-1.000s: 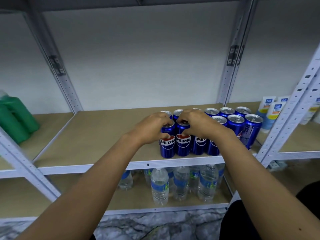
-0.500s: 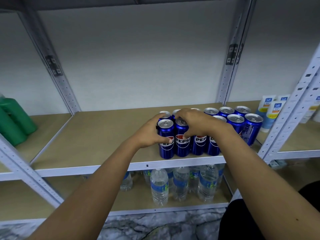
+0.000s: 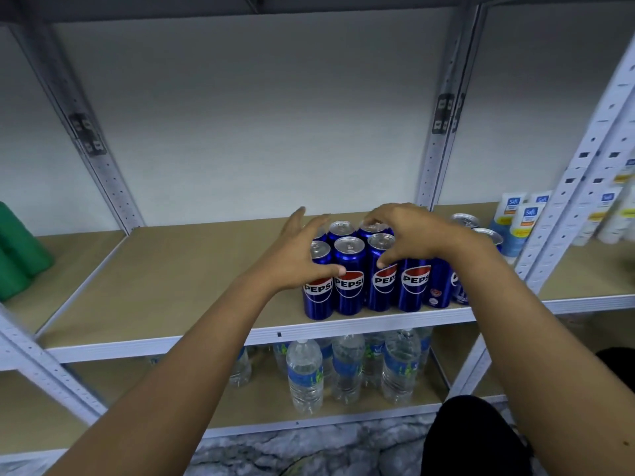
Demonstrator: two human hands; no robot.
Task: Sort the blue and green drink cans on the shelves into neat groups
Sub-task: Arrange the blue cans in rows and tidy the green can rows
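Observation:
Several blue Pepsi cans (image 3: 349, 276) stand upright in tight rows on the right half of the middle shelf (image 3: 171, 269), near its front edge. My left hand (image 3: 299, 252) is at the group's left side with fingers spread; its thumb touches the front cans. My right hand (image 3: 409, 235) arches over the can tops, fingertips on a back can and thumb against a front can, hiding part of the group. More cans (image 3: 486, 237) show behind my right wrist. Green containers (image 3: 20, 249) sit at the far left on the neighbouring shelf.
Water bottles (image 3: 305, 372) stand on the lower shelf under the cans. White and blue tubes (image 3: 525, 218) stand on the shelf to the right, behind a perforated white upright (image 3: 598, 166). The left part of the middle shelf is bare board.
My left hand has let go of the front-left can and spread its fingers. My right hand has lifted from gripping to arching over the tops. The view has shifted slightly left.

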